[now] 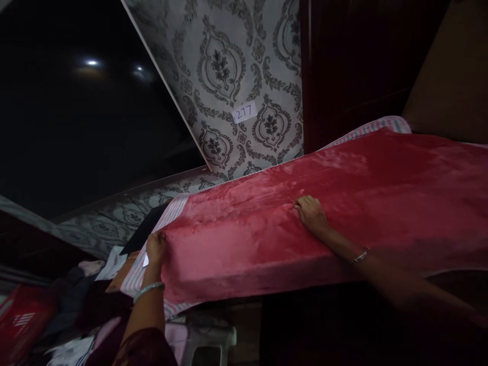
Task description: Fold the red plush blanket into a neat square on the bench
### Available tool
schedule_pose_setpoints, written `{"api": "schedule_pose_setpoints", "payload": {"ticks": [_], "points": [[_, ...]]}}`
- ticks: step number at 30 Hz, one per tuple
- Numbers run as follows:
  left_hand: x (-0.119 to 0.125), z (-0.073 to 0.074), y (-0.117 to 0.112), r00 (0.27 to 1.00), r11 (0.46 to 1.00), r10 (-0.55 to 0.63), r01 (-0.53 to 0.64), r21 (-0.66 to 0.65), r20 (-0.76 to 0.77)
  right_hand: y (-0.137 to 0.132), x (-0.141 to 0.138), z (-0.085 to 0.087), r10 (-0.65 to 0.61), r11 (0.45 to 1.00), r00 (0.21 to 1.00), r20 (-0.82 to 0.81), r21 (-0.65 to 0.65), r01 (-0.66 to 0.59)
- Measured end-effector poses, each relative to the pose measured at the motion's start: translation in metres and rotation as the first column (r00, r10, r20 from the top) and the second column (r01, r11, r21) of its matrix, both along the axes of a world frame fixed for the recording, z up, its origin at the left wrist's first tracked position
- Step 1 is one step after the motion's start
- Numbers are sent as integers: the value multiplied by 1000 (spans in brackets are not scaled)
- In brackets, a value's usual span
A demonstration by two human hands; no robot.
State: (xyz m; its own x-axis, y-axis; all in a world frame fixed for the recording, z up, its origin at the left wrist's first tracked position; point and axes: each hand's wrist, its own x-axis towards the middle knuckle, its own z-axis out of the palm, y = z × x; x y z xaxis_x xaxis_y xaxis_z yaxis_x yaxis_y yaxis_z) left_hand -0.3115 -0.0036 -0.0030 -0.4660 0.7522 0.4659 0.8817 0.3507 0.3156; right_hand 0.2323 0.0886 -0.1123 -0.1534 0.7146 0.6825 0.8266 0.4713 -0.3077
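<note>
A red plush blanket with a striped border is spread over a long raised surface and hangs down along its near side. At the blanket's left end, my left hand is closed on the fabric near the striped edge. My right hand rests on the middle of the blanket, its fingers curled and pinching the red cloth. Faint creases run across the cloth between the two hands. A small white tag shows beside my left hand.
Behind the blanket stands a patterned wall with a paper label reading 277. A large dark screen fills the upper left. Below left are a red bag, piled clothes, cardboard and a pale plastic stool.
</note>
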Motion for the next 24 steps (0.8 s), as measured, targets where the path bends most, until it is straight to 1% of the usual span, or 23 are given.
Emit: {"api": "schedule_pose_setpoints", "payload": {"ticks": [2,5,8,10,14,17,21,24], "points": [[2,2,-3,1000,999,18,-18,37,-2,-1,1,1,13,999,999,-36,49,-12],[6,3,-8,999,995,40,-41,96,17,-2,1,1,44,986,993,-108,167,-26],[13,4,-13,996,975,44,-59,216,73,-2,1,0,90,973,983,-157,224,-53],[16,6,-17,996,958,9,-35,286,90,-2,1,-1,97,974,981,-169,218,-59],[16,11,-28,995,931,-85,62,360,47,-1,2,-3,85,972,985,-150,228,-49],[12,14,-38,993,932,-112,92,351,36,-2,2,-3,87,970,986,-139,239,-52],[11,17,-47,993,955,-92,65,290,78,-7,7,-3,119,969,987,-107,229,-92],[14,19,-52,994,947,-78,51,316,73,-13,14,-1,137,970,986,-96,214,-115]]}}
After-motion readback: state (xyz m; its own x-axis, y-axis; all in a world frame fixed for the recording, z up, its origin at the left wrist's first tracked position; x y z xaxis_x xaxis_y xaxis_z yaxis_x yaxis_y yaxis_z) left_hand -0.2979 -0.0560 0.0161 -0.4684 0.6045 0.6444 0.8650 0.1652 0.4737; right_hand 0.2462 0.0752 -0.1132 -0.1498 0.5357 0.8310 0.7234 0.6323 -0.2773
